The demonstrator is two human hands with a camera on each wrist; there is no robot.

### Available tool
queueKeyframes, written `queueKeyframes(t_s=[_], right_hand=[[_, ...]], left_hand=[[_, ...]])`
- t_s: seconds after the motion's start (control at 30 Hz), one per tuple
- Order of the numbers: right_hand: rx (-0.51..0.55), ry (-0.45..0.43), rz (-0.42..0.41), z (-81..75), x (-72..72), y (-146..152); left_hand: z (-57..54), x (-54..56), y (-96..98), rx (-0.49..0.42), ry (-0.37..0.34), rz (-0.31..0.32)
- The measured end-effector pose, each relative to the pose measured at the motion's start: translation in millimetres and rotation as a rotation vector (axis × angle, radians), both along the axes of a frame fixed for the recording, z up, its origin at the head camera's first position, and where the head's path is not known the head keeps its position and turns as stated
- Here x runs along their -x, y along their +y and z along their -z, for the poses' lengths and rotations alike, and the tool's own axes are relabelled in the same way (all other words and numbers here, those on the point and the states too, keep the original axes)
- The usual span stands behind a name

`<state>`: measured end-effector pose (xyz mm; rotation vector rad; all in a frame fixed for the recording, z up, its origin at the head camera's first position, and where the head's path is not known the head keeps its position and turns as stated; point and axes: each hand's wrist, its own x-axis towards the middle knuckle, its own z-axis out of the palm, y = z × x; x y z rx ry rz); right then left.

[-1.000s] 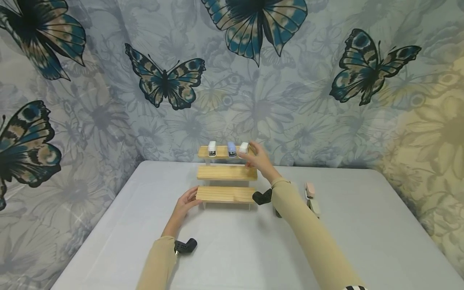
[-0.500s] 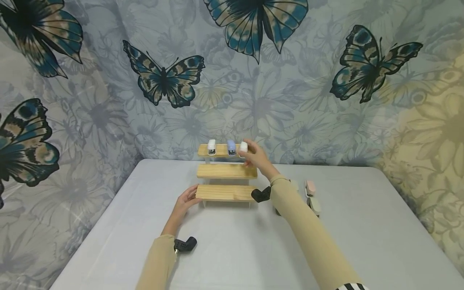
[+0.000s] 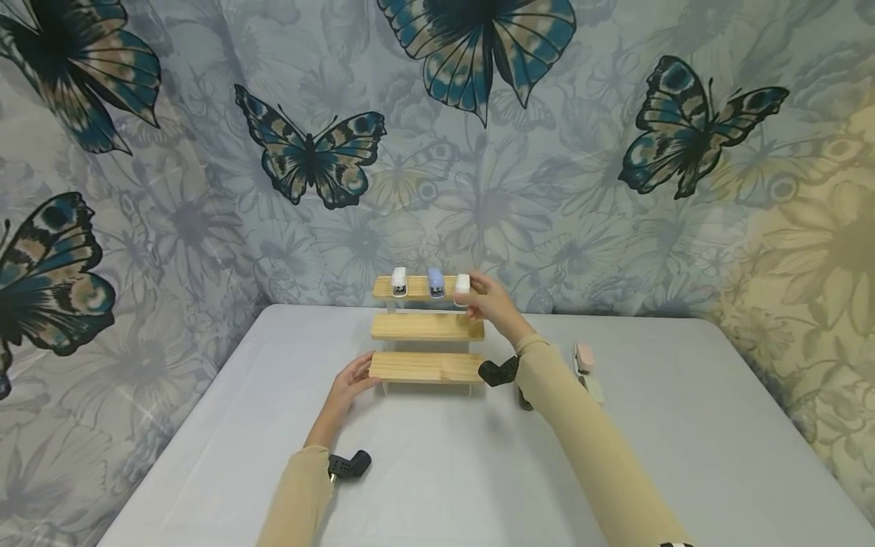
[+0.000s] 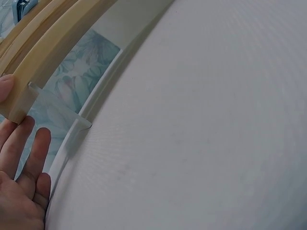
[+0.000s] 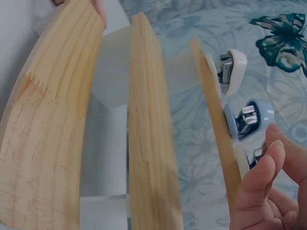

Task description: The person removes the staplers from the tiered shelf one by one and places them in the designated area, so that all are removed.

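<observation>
A three-tier wooden display stand (image 3: 427, 368) stands on the white table. On its top tier sit a white mini stapler (image 3: 399, 281), a lavender-blue mini stapler (image 3: 436, 282) and, at the right end, a second white mini stapler (image 3: 462, 282). My right hand (image 3: 494, 305) pinches that second white stapler between thumb and fingers. In the right wrist view, the fingers hide most of this stapler (image 5: 259, 153). At the lowest tier's left end, my left hand (image 3: 347, 384) grips the board, thumb above and fingertips at its underside, as the left wrist view shows.
Right of the stand, a pink stapler (image 3: 584, 357) and a pale cream-green stapler (image 3: 593, 387) lie on the table. A dark object (image 3: 525, 401) is partly hidden behind the right forearm. A butterfly-print cloth (image 3: 485, 190) hangs behind the table.
The white stapler in my right hand has shifted slightly right along the top tier and looks straighter than before. The right hand moved a little with it. My left hand has stayed put.
</observation>
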<state>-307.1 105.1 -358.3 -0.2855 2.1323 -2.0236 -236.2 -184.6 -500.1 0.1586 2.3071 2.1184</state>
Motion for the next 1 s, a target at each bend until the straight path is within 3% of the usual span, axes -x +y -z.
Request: queueKeyframes(t_s=[0.2,0.57,1.0], right_hand=[[0.040,0.007,-0.011,0.6,-4.5,3],[-0.023,0.029,0.013,7.3,-20.6,17],[-0.036,0.076,0.027,15.2,-42.0,38]], left_hand=[[0.7,1.0,0.6,0.011,0.012,-0.011],[2.4,-0.6,-0.1,0.000,0.016,-0.009],[0.3,0.5,-0.2,-0.011,-0.034,0.010]])
